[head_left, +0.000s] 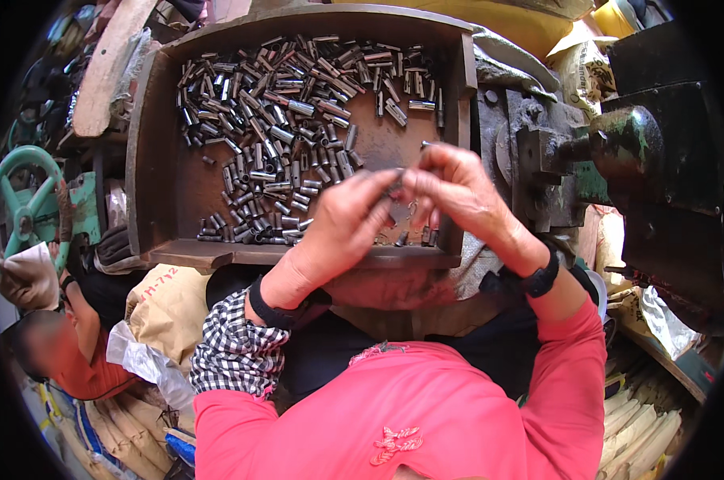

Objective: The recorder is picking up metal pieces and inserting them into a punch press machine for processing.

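Note:
A shallow wooden tray (144, 152) stands in front of me, heaped with many short, dark metal tubes (286, 132). My left hand (347, 214) is over the tray's front right part, thumb and fingers pinched together. Close against its fingertips is my right hand (455, 190), its fingers curled in. Something small and dark is partly visible between the two hands, but fingers cover most of it and motion blurs it. A few short tubes (430, 237) stand by the tray's front right corner, below my right hand.
Dark machinery with a rounded cylinder (630, 140) rises close to the tray's right side. At the left are a green handwheel (27, 204) and another person in an orange top (102, 364). A paper sack (170, 304) leans near my left elbow.

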### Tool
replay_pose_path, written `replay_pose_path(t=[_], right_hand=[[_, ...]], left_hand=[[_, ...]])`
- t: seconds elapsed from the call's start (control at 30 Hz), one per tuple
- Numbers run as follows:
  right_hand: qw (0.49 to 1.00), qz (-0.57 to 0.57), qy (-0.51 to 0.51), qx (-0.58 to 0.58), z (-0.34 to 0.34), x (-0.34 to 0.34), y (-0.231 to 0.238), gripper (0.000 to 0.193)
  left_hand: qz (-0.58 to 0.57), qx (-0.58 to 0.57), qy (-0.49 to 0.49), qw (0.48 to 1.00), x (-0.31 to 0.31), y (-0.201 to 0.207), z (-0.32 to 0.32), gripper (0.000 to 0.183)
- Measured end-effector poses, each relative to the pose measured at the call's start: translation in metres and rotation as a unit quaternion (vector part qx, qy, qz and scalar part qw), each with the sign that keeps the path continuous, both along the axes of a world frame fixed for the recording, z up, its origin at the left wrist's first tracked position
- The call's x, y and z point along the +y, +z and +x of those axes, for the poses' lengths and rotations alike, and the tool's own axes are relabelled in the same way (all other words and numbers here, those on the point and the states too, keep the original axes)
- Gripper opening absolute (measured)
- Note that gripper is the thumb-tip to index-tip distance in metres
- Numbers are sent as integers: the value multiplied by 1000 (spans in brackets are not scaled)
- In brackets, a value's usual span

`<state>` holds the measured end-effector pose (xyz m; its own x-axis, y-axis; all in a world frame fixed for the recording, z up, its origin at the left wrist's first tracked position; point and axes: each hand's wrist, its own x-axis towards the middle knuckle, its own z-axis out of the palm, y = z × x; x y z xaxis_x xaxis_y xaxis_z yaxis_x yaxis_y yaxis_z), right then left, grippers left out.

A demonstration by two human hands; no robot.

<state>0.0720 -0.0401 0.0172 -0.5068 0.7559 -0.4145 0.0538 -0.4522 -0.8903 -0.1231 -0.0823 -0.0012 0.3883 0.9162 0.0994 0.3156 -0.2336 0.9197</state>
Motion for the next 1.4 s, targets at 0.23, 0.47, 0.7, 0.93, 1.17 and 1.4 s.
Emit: replay_pose_path(t=[0.23,0.47,0.7,0.93,1.17,1.4], right_hand=[[566,576,190,-558,-18,72,-24,15],[518,611,180,-571,-20,87,-35,13],[828,462,46,-314,-4,29,-10,18],[978,156,-63,-126,10,-25,-11,17],[987,129,-64,-73,8,-28,-5,23],[998,60,-19,-17,9,-27,1,33]], left_hand=[[-355,-376,166,840,18,3,-43,28],[-117,48,59,990,3,4,-47,13],[57,347,-98,931,-1,10,-42,18],[95,430,-55,896,0,-3,-27,13],[24,283,-5,959,6,-1,-13,19],[-409,-241,43,879,9,4,-6,12]])
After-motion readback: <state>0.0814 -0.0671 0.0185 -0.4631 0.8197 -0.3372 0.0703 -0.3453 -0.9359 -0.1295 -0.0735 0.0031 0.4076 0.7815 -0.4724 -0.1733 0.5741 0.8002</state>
